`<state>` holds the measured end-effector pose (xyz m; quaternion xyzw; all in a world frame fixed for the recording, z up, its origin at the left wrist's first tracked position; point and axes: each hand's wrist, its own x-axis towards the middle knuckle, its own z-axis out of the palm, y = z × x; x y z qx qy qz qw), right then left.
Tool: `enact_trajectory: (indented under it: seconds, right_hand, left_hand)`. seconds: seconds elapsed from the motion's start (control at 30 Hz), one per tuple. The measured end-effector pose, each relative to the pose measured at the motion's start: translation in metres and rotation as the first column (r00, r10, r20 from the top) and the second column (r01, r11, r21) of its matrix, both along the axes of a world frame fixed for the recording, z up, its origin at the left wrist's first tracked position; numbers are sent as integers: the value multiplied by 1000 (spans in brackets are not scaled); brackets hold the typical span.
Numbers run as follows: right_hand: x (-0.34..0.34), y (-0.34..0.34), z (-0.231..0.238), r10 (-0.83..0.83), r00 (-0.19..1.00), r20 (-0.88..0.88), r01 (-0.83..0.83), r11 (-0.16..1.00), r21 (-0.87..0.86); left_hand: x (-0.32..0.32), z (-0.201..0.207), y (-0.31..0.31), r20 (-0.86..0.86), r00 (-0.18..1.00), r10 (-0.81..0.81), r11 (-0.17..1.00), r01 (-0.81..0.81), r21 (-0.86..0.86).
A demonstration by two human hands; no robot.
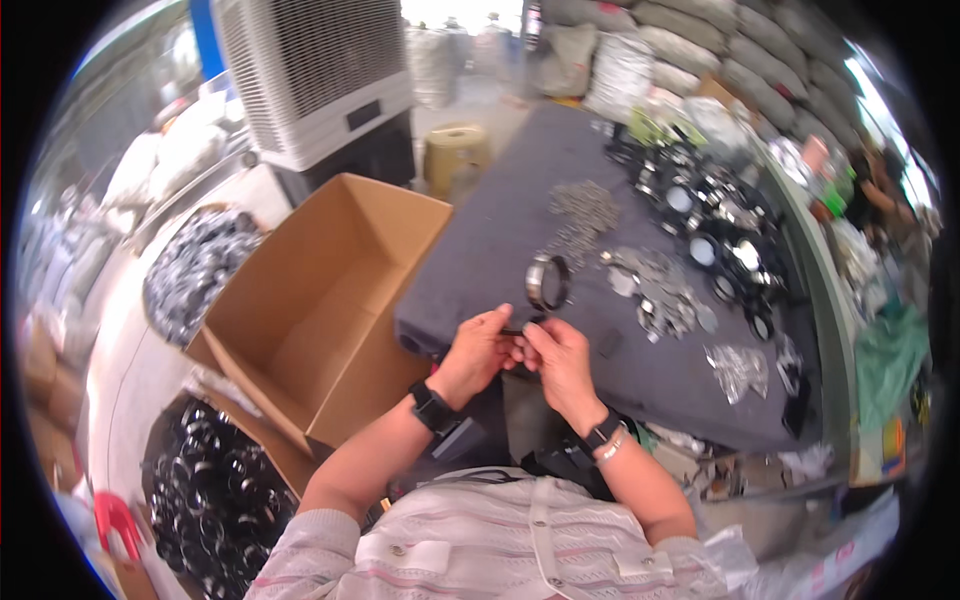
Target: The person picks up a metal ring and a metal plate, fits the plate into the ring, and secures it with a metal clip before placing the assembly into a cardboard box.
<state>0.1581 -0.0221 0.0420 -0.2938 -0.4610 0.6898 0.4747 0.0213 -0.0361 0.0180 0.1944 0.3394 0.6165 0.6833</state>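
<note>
At the near edge of the grey cloth-covered table (480, 240), my left hand (474, 355) and my right hand (562, 362) meet, fingers pinched together. Between the fingertips is a small dark strip-like piece (513, 332); its exact kind is too small and partly covered to make out. Just beyond my fingers a round metal-and-black watch band (547, 282) stands on its edge in a loop. Farther off lie a heap of small metal pieces (585, 208) and, to its right, a scatter of shiny flat metal parts (660, 290).
A big open cardboard box (330, 310) stands left of the table. Dark watch-like pieces (705, 215) are heaped at the table's far right, nearer a clear plastic bag (738, 370). Black rings fill a container (205, 480) at lower left. An air cooler (320, 80) rises behind the box.
</note>
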Motion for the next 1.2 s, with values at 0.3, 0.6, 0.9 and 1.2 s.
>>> enact_trajectory:
  seconds: [0.3, 0.6, 0.9, 1.2]
  right_hand:
    - [25, 33, -4, 67, 993, 97, -50, 985, -166]
    - [79, 74, -13, -642, 427, 637, -159, 641, 751]
    - [154, 123, 22, -865, -55, 499, -836, 314, 451]
    - [172, 109, 76, -699, 212, 683, -753, 328, 570]
  left_hand:
    - [28, 9, 8, -494, 784, 377, 889, -157, 429]
    - [18, -16, 36, -608, 781, 139, 942, 84, 324]
    - [22, -16, 36, -577, 768, 277, 921, -41, 386]
    - [16, -30, 40, -583, 758, 293, 913, -42, 405]
